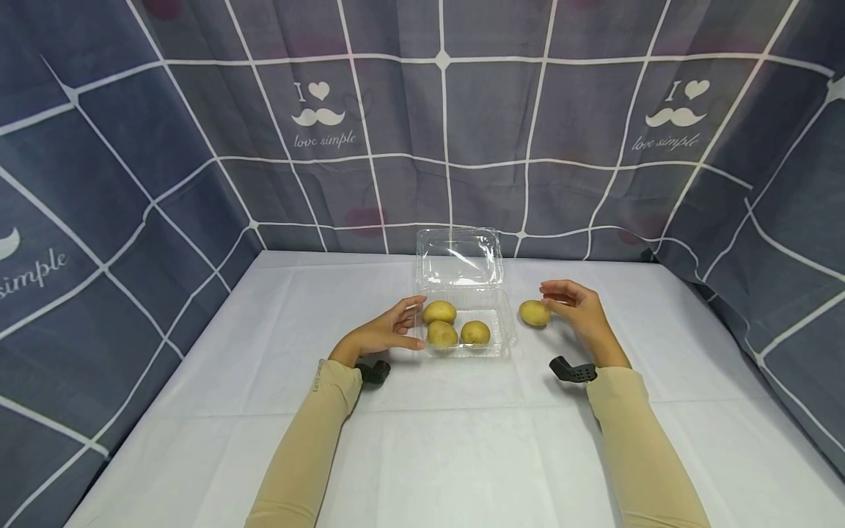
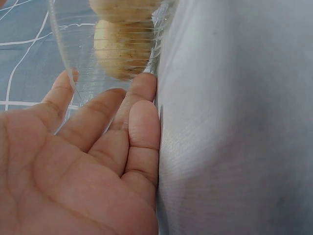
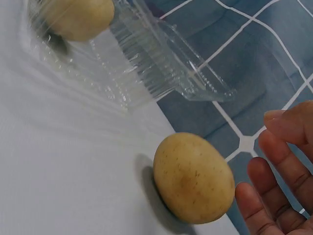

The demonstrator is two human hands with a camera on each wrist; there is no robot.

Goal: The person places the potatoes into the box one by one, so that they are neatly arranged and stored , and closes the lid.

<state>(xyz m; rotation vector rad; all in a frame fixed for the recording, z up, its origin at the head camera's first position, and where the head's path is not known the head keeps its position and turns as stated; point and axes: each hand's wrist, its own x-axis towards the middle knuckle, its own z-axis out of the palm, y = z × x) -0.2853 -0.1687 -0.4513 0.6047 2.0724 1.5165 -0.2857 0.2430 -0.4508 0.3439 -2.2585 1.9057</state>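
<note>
A clear plastic clamshell box stands on the white table with its lid raised at the back. Inside lie a potato at the back left, another at the front left and a third at the front right. My left hand is at the box's left side, fingers extended along its ribbed wall in the left wrist view. To the right of the box, a loose potato rests on the cloth. Beside it is my right hand, fingers loosely bent, fingertips right at the potato's right side.
White cloth covers the table. Dark checked curtains enclose the back and both sides, with the back one close behind the raised lid. A black wrist device is on the right arm, and another on the left.
</note>
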